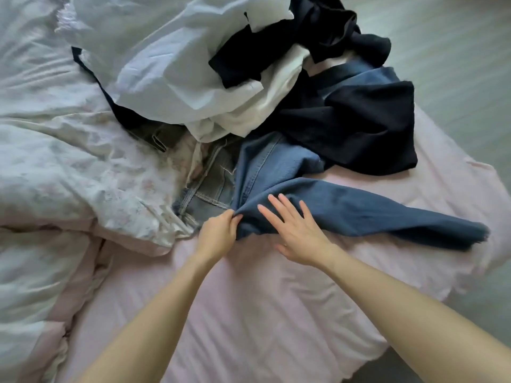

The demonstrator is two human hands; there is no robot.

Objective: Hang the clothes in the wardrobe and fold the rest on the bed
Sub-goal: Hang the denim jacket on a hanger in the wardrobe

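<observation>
Pinching jeans, left hand

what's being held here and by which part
The left hand pinches the blue jeans at a fold of one leg; the right hand lies flat on that leg, fingers straight.

Left grip pinched, right grip flat, fingers straight.

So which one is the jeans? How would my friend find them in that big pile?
Start at the pink sheet and follow both hands to the clothes pile. The blue jeans lie nearest, one frayed leg stretched right; the left hand pinches them, the right hand rests flat on them. Their neighbours are white or black; only these are denim.
</observation>
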